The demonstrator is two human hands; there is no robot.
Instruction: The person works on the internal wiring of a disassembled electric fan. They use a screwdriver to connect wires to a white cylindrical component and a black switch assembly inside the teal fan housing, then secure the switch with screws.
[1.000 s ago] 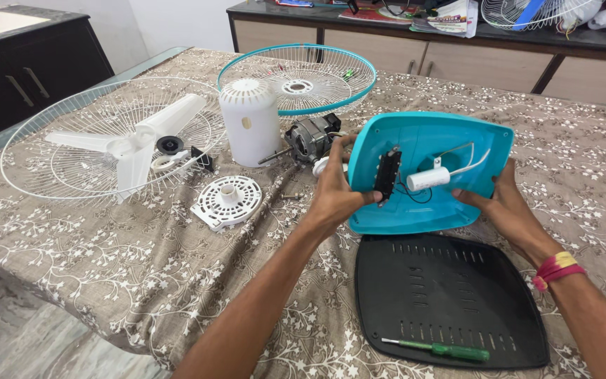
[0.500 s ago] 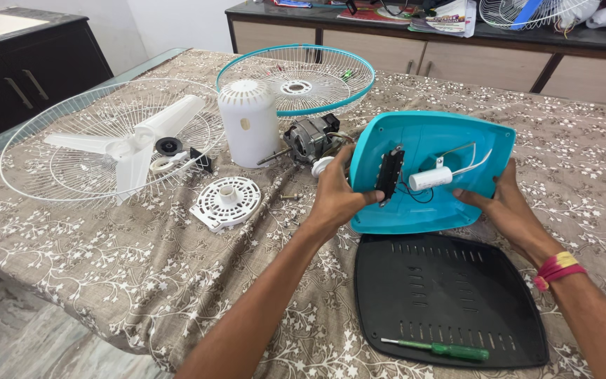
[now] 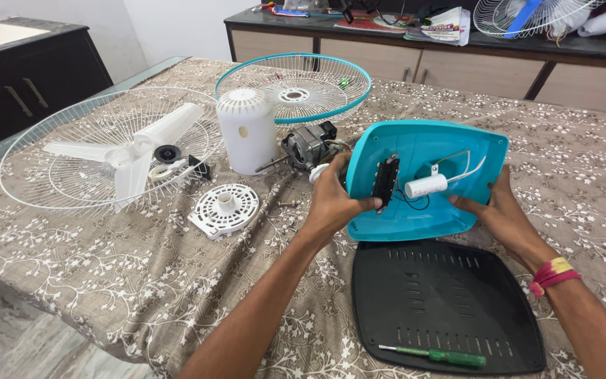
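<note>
Both hands, left hand (image 3: 331,203) and right hand (image 3: 501,214), keep gripping the teal fan base cover (image 3: 426,179), now tilted slightly more upright above the black bottom plate (image 3: 447,305), so its wiring faces the person

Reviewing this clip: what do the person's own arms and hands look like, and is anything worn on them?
Both forearms are bare, with no sleeves in view and no gloves. The left hand shows no ring, watch or band. The right hand has stacked wristbands at the wrist: a yellow one with pink or red ones beside it. No markings are visible on either arm.
</note>
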